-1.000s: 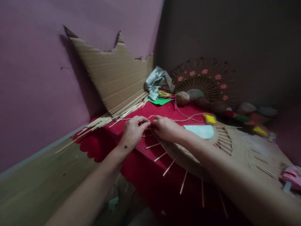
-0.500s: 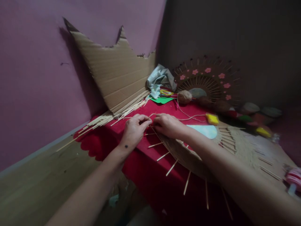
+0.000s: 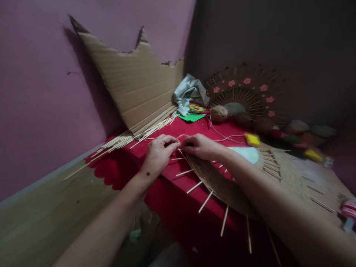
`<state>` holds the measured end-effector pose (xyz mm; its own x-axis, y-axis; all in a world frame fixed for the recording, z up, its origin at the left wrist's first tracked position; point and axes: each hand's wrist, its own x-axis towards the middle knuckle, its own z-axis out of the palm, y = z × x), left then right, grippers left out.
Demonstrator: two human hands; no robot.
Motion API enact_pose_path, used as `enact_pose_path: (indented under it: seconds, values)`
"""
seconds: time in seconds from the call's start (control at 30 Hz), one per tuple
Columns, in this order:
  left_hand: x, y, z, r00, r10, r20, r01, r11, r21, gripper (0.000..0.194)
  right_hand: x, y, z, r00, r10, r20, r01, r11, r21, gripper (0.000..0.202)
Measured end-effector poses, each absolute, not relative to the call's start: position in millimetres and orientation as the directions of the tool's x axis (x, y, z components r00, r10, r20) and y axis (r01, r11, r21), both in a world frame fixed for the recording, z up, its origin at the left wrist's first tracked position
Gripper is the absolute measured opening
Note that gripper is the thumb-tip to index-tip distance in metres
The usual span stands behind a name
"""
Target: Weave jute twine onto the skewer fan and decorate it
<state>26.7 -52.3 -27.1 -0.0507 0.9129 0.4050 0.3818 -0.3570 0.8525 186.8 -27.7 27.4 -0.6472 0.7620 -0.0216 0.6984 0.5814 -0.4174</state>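
A half-round woven twine piece (image 3: 214, 181) with thin sticks poking out around its edge lies on the red cloth (image 3: 178, 185). At its upper left end, my left hand (image 3: 160, 152) pinches thumb and forefinger together near a stick tip; what is between them is too small to make out. Close beside it on the right, my right hand (image 3: 198, 146) has its fingers curled in at the woven edge, its fingertips partly hidden. A loose strand of twine (image 3: 228, 138) runs behind my right hand toward a twine ball (image 3: 218, 114). My right forearm covers part of the weaving.
Loose sticks (image 3: 119, 144) lie at the left by a leaning cardboard sheet (image 3: 133, 81). Behind are a grey cloth (image 3: 190, 91), a green sheet (image 3: 191, 117) and a flowered fan piece (image 3: 247, 96). A yellow block (image 3: 251, 139) sits right of my hands.
My right hand has shifted slightly, its fingers now a little lower and more bunched. The woven piece shows a bit more below my right forearm. My left hand has barely moved.
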Motion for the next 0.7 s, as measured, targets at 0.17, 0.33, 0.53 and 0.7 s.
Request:
enact_pose_path:
  seconds: [0.17, 0.33, 0.53, 0.7]
  values:
    - [27.1, -52.7, -26.5, -0.05, 0.917, 0.395, 0.376, -0.349, 0.858, 0.012, 190.3, -26.3, 24.9, -0.653, 0.756, -0.04, 0.662, 0.545, -0.514, 0.026]
    - [26.9, -51.5, -28.0, -0.044, 0.921, 0.388, 0.376, -0.344, 0.86, 0.012, 192.1, -25.5, 23.2, -0.658, 0.752, -0.042, 0.653, 0.541, -0.53, 0.03]
    - [27.0, -52.6, -26.6, -0.042, 0.92, 0.389, 0.379, -0.346, 0.858, 0.012, 193.3, -25.9, 22.9, -0.659, 0.751, -0.044, 0.643, 0.532, -0.551, 0.032]
    - [26.4, -52.7, -26.3, -0.038, 0.921, 0.388, 0.368, -0.348, 0.862, 0.013, 194.0, -26.2, 21.7, -0.665, 0.746, -0.04, 0.63, 0.531, -0.566, 0.032]
